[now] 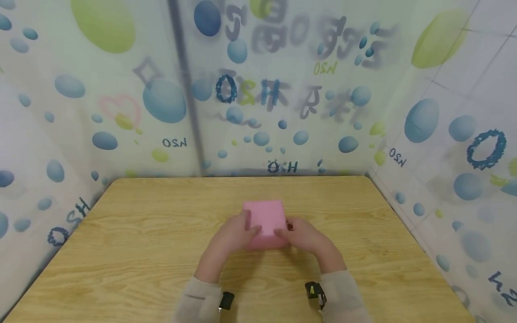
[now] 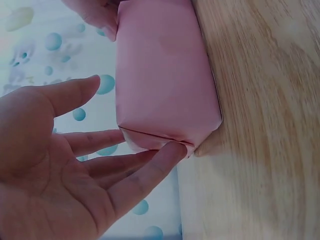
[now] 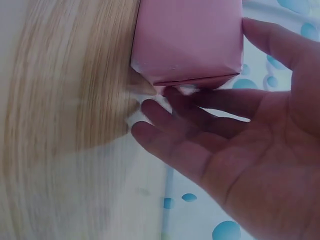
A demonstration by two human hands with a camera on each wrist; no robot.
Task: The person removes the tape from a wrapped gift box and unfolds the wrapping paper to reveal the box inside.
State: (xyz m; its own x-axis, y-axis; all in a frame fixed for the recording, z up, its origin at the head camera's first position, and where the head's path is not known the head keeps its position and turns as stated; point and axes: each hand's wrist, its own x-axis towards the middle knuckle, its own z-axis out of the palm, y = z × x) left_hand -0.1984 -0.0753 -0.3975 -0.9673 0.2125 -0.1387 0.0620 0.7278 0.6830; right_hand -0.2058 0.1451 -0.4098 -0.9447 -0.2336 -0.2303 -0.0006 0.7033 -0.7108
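A box wrapped in pink paper (image 1: 266, 217) rests on the wooden table between two hands. At its left end is the left hand (image 1: 237, 231); in the left wrist view, its fingertips press the folded paper flap (image 2: 145, 139) while the thumb stands apart from the box. The right hand (image 1: 302, 234) is at the opposite end. Its thumb touches the box's edge in the right wrist view, and its loosely bent fingers (image 3: 175, 145) lie at the folded paper there. A small dark brown spot (image 1: 289, 225) shows beside the right hand, too small to identify.
The light wooden table (image 1: 153, 215) reaches back to a hanging curtain (image 1: 250, 134) printed with blue and green ovals and letters. Similar patterned sheets stand at the left and right sides. Each sleeve has a small black device (image 1: 227, 300) at the wrist.
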